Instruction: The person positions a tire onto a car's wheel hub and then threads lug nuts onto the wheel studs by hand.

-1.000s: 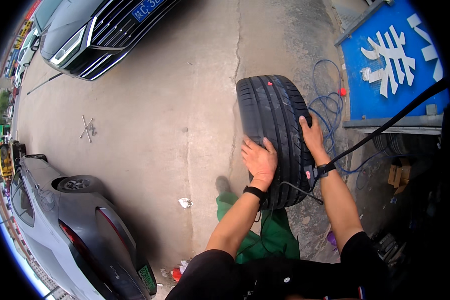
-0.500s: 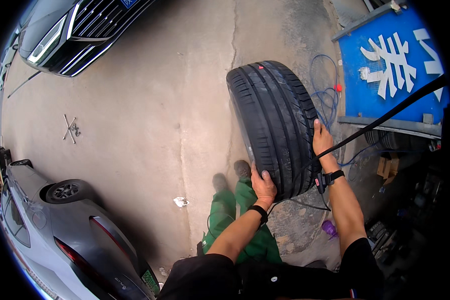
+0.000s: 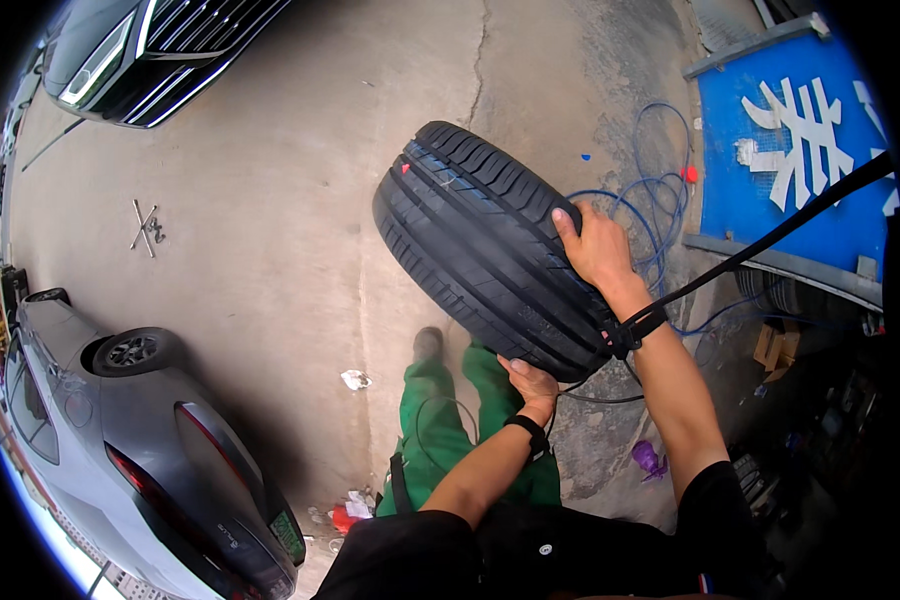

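A large black car tyre point(image 3: 480, 250) is held between my two hands in front of my legs, its ribbed tread facing up at me. It leans with its top toward the far left. My right hand point(image 3: 600, 245) grips the tyre's right edge, thumb lying on the tread and the other fingers hidden behind the sidewall. At the near lower edge my left hand point(image 3: 530, 386) holds the tyre with its thumb over the tread; the remaining fingers are mostly out of sight. A small red mark point(image 3: 405, 169) shows on the far end of the tread.
A grey car point(image 3: 160, 440) stands at the left, and a dark car's front point(image 3: 160, 60) at the far left. A cross wrench point(image 3: 144, 230) lies on the floor. Blue hose point(image 3: 660, 190) coils beside a blue sign board point(image 3: 770, 130). A black strap point(image 3: 770, 235) crosses at right.
The tyre has turned and tilted to the left, its far end swinging left. My right hand has moved left and slightly up with it; my left hand has shifted slightly lower.
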Available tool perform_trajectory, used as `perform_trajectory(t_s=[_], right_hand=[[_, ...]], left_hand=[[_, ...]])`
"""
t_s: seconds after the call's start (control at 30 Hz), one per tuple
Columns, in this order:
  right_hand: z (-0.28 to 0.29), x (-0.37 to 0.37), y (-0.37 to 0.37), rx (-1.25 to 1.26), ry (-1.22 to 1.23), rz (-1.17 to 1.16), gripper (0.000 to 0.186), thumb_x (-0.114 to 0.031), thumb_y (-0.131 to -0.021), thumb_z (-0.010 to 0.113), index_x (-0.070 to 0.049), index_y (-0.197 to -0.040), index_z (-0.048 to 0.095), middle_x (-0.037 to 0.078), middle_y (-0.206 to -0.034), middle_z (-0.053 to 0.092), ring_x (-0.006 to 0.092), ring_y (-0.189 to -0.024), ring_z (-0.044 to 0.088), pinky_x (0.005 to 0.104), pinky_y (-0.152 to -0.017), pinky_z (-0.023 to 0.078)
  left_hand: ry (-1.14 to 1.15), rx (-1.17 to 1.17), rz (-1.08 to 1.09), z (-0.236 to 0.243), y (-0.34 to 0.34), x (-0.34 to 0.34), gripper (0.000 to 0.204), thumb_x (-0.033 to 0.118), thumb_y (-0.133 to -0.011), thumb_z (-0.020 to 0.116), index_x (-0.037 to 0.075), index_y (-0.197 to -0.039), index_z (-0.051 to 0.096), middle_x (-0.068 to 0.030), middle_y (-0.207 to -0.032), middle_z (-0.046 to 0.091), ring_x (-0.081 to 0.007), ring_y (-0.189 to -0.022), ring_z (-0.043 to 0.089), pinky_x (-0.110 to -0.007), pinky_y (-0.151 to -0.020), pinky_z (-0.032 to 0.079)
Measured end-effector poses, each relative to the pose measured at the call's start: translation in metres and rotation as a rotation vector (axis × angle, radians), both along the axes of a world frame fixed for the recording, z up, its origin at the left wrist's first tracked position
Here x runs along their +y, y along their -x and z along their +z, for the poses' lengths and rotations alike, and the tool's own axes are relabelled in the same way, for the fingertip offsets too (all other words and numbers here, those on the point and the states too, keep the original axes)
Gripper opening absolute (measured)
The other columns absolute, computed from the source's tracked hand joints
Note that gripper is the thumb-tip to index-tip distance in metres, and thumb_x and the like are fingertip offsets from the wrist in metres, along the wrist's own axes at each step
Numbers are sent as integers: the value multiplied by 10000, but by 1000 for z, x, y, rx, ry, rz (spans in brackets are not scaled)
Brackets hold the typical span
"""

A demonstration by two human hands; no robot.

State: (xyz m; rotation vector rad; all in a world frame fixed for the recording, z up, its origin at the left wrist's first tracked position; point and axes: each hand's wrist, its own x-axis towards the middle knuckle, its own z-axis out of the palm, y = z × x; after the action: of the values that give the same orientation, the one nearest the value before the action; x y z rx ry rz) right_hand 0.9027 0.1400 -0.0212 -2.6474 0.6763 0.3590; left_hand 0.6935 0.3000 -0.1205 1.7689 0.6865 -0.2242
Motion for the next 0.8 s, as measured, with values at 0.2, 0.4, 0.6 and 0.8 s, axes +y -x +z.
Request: perform_trajectory(t_s=[0.2,0.4,0.6,0.8], right_hand=[[18,2,-64,6,-244,207,711,-641,-982,468,-31,-1326,588,291,-1111,693,471,-1080,652,496,-928,511],[12,13,-81,9,-154,141,757,-698,-963,445,-58,-1332,612,291,-1143,690,453,-1135,641,484,-960,504],[-8,33,-69,74,-5,233,820,-711,-954,429,9,-1305,605,323,-1105,685,470,-1099,648,498,-952,508],[-27,-28,-83,125,-147,490,832,-686,-956,447,29,-1366,561,294,-1261,646,430,-1201,613,455,-1028,475]], left_hand=[[48,37,120,-2,-66,-4,904,688,-995,190,-80,-1395,448,-300,-1336,573,-459,-1255,521,-442,-1074,370],[75,140,214,38,-119,11,938,762,-966,172,-13,-1422,440,-357,-1230,596,-546,-1171,545,-512,-1008,416],[121,169,305,21,-109,13,925,717,-1003,146,-48,-1391,492,-337,-1332,565,-503,-1239,530,-477,-1066,394],[354,411,405,9,-116,-8,1007,769,-974,181,-90,-1384,509,-280,-1310,606,-403,-1227,561,-415,-1052,410]])
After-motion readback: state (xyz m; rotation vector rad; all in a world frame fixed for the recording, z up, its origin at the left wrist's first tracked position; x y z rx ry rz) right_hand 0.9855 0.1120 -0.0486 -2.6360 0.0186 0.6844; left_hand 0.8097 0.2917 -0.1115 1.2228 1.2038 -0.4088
